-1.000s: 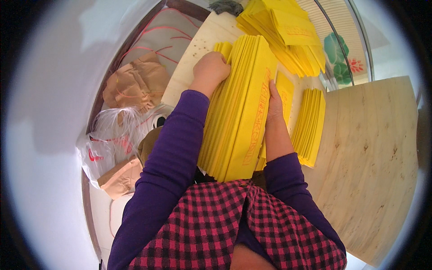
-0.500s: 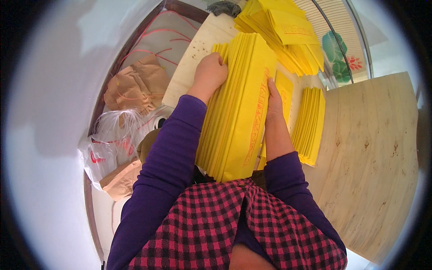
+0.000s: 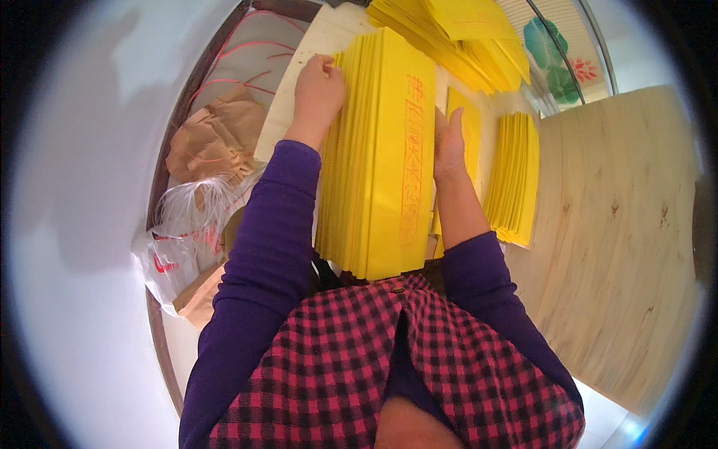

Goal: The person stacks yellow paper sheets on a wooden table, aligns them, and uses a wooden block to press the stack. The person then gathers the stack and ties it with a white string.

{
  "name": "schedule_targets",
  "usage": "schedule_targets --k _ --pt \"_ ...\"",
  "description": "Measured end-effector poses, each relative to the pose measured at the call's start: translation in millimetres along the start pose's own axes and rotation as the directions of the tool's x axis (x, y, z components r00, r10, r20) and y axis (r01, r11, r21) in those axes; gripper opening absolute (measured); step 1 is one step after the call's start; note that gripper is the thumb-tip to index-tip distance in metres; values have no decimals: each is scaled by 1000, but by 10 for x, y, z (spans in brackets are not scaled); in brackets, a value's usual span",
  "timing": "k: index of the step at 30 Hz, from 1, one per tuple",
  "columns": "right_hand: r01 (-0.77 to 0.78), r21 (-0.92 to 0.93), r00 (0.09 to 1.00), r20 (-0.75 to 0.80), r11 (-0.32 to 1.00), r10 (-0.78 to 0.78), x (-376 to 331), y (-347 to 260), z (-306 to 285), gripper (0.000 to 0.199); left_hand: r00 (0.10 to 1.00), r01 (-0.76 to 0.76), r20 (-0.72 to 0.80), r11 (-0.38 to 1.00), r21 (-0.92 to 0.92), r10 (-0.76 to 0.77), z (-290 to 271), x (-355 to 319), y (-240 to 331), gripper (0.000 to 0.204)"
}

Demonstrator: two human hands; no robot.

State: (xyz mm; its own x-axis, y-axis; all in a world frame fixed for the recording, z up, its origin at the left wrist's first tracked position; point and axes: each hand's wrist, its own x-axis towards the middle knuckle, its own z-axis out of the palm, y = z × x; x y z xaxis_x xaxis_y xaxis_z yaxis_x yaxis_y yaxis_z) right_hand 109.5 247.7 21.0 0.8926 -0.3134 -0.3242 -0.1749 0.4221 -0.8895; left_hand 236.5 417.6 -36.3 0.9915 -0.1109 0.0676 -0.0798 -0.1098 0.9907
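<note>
A thick stack of yellow folded paper sheets (image 3: 381,165), printed in red along its front face, stands tilted between my hands, its lower end close to my checked garment. My left hand (image 3: 320,93) is closed against the stack's upper left edge, its fingers curled; what they pinch, if anything, is hidden. On the right side, my right hand (image 3: 450,146) rests by the stack with its thumb stretched up and away from the paper; its other fingers are partly hidden behind the stack.
Another yellow bundle (image 3: 512,176) lies on the pale wooden table (image 3: 284,97) to the right. A larger yellow pile (image 3: 464,45) sits at the far side. A wooden board (image 3: 606,239) fills the right. Crumpled brown paper (image 3: 217,138) and a plastic bag (image 3: 168,262) lie at the left.
The stack has turned more upright in view and shifted slightly left and away from me. My left hand has moved with it along its edge. My right thumb has come off the stack's face.
</note>
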Motion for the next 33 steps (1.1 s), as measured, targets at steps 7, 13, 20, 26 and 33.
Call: schedule_targets --k 7,13,20,26,33 --pt "-1 59 999 -38 998 3 -111 103 52 82 974 174 204 892 -418 -95 4 -275 134 67" --pt "-17 -13 998 52 1000 17 -104 152 134 82 917 308 381 821 -481 -120 4 -322 113 76" --pt "-29 18 1000 7 999 29 -294 185 63 78 919 333 365 795 -507 -152 -61 -402 -61 70" --pt "-33 46 997 70 998 29 -231 289 186 74 857 456 449 779 -430 -254 -219 -635 174 68" --pt "3 -37 994 105 999 1 -273 226 127 72 872 421 453 756 -502 -184 -174 -631 211 67"
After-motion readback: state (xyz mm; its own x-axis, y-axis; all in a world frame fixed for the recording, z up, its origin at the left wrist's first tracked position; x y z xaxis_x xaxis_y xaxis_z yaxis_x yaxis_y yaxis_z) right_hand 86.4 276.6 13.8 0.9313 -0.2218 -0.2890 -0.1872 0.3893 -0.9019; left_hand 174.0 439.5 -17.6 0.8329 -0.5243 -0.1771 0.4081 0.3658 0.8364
